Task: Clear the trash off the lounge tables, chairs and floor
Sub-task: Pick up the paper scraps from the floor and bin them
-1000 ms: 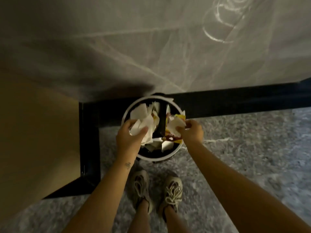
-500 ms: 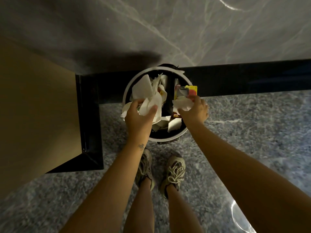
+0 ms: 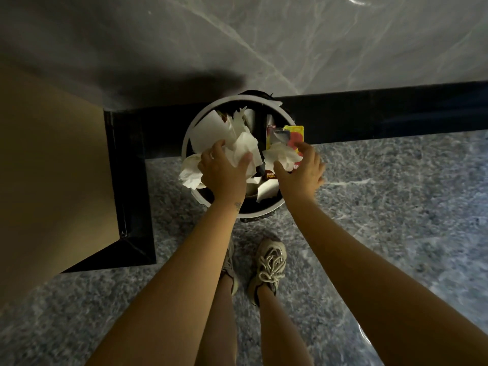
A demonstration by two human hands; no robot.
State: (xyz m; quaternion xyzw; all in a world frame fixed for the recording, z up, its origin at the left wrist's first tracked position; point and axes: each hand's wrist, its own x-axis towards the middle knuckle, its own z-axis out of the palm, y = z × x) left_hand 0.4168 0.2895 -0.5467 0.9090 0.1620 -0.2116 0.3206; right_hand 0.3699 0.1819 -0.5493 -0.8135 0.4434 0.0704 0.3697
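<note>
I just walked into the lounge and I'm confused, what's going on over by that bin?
A person stands over a round white-rimmed trash bin that has paper scraps inside, on a grey stone floor. Their left hand grips crumpled white napkins above the opening. Their right hand is spread around a tissue and a yellow-and-red wrapper over the bin; whether it grips them is unclear.

A grey veined wall [image 3: 264,35] fills the top. A black skirting [image 3: 396,109] runs along its foot and turns the corner round a tan panel [image 3: 47,167], perhaps a cabinet side. Lower down, a laced shoe [image 3: 269,265] stands beside another shoe [image 3: 230,262], half hidden.
</note>
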